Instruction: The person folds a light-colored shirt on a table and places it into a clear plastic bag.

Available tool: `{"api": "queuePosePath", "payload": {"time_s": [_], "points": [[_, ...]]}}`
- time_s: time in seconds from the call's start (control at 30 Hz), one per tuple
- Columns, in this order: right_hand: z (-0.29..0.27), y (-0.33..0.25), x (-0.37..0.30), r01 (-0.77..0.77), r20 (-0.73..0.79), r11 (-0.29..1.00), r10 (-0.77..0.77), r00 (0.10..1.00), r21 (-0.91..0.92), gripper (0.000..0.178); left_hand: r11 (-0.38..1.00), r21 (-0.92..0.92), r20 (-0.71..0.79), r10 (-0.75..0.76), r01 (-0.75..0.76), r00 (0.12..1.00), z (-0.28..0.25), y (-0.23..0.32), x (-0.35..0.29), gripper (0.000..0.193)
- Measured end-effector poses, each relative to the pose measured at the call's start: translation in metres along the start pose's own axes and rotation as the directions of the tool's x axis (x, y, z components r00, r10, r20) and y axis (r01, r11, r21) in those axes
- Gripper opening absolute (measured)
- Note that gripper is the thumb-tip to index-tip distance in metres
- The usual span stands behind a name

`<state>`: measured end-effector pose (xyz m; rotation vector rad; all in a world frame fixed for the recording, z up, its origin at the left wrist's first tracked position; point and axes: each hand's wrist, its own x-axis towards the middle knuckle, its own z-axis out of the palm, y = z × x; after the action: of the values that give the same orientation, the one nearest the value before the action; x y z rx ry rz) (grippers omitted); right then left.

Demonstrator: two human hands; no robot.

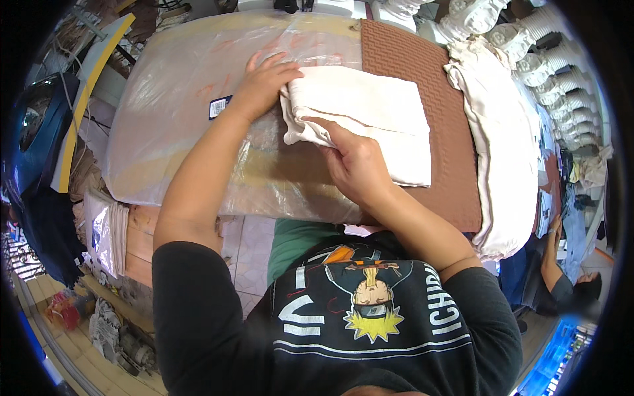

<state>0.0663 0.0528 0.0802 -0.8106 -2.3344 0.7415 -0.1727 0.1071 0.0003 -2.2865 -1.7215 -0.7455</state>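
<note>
Folded cream cloth (389, 122) lay at the frame's upper centre, right hand (356, 162) pinched its lower-left edge, left hand (264, 86) rested fingers spread at its upper-left corner, brown textured cloth (409, 53) partly beneath

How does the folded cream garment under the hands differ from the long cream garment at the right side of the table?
The folded cream garment makes a compact, roughly rectangular bundle; the long cream garment stretches out lengthwise. The left hand and right hand touch the folded cream garment, but not the long cream garment. Both share a pale cream colour.
</note>
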Motion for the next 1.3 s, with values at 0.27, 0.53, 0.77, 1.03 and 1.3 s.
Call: {"api": "queuePosePath", "payload": {"time_s": [0.27,0.53,0.77,1.03,1.3], "points": [[-0.109,0.016,0.004,-0.045,-0.06,0.672,0.132,0.989,0.739,0.023,0.994,-0.108,0.387,0.011,0.034,0.922,-0.11,0.024,0.081,0.022],[-0.215,-0.008,-0.042,0.187,-0.301,0.714,0.034,0.953,0.675,0.023,0.824,0.559,0.648,-0.361,-0.096,0.671,-0.286,0.234,0.147,0.017],[-0.231,0.003,-0.094,-0.013,-0.173,0.614,0.242,0.955,0.789,0.028,0.606,0.603,0.797,-0.424,-0.519,0.43,-0.235,0.271,0.17,0.032],[-0.18,0.142,-0.078,-0.308,0.158,0.261,0.471,0.868,0.915,0.031,0.788,0.258,0.926,-0.367,-0.559,-0.09,-0.05,0.225,0.21,0.043],[-0.16,0.218,-0.069,-0.497,0.394,0.035,0.564,0.726,0.867,0.03,0.894,0.395,0.808,-0.448,-0.213,-0.383,0.058,0.182,0.259,0.055]]}}
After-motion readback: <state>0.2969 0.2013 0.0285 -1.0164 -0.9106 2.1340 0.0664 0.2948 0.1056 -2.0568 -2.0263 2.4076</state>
